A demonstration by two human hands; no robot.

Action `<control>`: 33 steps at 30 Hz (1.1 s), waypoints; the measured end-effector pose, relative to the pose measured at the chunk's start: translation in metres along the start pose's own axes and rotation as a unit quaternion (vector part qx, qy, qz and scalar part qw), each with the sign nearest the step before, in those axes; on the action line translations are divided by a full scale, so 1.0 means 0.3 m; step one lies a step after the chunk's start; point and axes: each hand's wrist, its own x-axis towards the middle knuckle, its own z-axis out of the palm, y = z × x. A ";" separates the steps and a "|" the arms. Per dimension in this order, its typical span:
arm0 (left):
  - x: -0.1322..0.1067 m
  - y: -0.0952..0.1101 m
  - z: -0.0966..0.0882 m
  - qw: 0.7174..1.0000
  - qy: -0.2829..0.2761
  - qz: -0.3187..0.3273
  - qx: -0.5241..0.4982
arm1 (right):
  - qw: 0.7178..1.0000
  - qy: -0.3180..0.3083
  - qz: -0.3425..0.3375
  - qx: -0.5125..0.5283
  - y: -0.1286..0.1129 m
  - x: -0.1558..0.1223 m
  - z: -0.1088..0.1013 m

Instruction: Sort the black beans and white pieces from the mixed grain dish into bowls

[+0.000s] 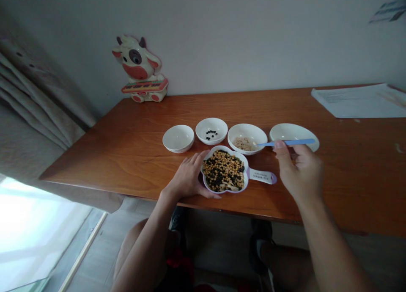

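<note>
A purple-rimmed bowl with a handle point(265, 176) holds mixed yellow and black beans and sits near the table's front edge. My left hand point(190, 176) cups its left side, fingers wrapped against the rim. My right hand point(298, 169) pinches a blue spoon point(287, 143) whose tip reaches into a white bowl of pale beans point(248, 138). To the left stand a white bowl with a few black beans point(211, 130) and an empty white bowl point(178, 138). A white dish point(294, 132) lies behind the spoon.
The wooden table point(127, 148) runs to a wall at the back. A cow-shaped toy point(140, 70) stands at the back left. Papers point(361, 100) lie at the back right. A curtain point(34, 101) hangs at the left. My knees show under the front edge.
</note>
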 end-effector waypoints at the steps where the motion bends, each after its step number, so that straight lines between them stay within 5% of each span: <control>1: 0.000 0.000 0.000 1.000 -0.001 -0.002 -0.001 | 1.000 0.001 0.000 0.001 0.002 0.000 0.001; 21: 0.003 0.007 -0.006 1.000 -0.003 -0.001 -0.007 | 1.000 0.007 0.010 0.017 0.013 0.000 -0.003; 33: 0.001 0.007 -0.004 1.000 0.000 0.005 -0.001 | 0.993 -0.089 -0.021 0.081 -0.030 -0.009 -0.013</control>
